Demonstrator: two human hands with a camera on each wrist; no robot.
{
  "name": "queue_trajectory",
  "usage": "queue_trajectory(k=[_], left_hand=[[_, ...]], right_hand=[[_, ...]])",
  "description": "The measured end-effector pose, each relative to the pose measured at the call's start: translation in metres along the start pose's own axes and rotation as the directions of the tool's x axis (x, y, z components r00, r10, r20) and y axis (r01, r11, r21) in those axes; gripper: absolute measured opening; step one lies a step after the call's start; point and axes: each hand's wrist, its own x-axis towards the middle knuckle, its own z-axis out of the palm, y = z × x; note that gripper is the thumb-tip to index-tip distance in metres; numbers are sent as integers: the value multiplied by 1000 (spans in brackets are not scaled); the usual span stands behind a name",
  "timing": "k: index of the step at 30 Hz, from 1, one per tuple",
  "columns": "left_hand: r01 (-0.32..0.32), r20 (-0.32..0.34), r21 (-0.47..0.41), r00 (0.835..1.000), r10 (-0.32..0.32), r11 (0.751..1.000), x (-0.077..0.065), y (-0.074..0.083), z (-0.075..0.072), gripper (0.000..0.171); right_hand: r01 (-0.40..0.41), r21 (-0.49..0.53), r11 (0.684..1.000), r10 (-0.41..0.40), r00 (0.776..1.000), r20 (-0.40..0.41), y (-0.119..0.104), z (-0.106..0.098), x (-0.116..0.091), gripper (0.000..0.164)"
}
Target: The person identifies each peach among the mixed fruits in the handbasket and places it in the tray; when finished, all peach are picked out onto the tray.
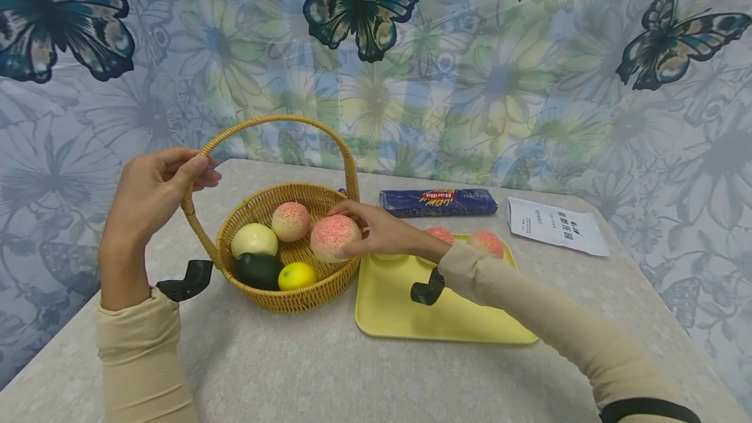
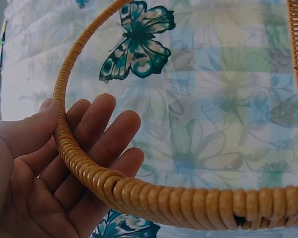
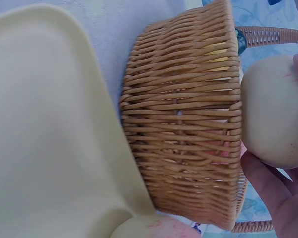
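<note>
My left hand [image 1: 158, 191] holds the handle [image 2: 89, 168] of a wicker basket [image 1: 288, 302] on its left side, thumb on one side and fingers behind. A pink-speckled peach [image 1: 335, 238] is gripped between the thumb and fingers of my right hand [image 1: 382, 230], over the basket's right rim. In the right wrist view the peach's pale underside [image 3: 273, 111] shows right at the rim. Inside the basket lie another peach [image 1: 291, 221], a pale green round fruit [image 1: 254, 241], a dark green smooth fruit or vegetable [image 1: 258, 271] and a yellow lemon [image 1: 297, 275].
A yellow tray [image 1: 399, 312] stands right of the basket, partly under my right forearm. Two peaches show at its far side, one [image 1: 486, 243] near the corner. Behind it lie a blue Barilla box [image 1: 437, 203] and a white printed packet [image 1: 557, 226]. A butterfly-patterned cloth hangs behind the table.
</note>
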Motion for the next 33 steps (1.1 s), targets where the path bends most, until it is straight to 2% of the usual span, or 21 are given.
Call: queue_trajectory(k=[7,16,23,31,33], left_hand=[[1,0,0,1000,-1,1000,1,0,0,36],[11,-2,9,1000,-11,1000,0,0,-1,36],[10,5,3,1000,-10,1000,0,0,0,37],[4,6,-3,1000,-4,1000,1,-1,0,36],[5,6,-2,1000,-5,1000,1,-2,0,36]], right_hand=[[-36,42,998,39,997,-65,0,-1,-15,57],[-18,65,998,25,994,-109,4,-5,-30,60],[0,115,993,12,995,-103,8,-10,-45,56],[-58,130,990,70,994,-89,-8,-13,-69,57],[-65,132,989,77,993,-87,-4,-13,-73,59]])
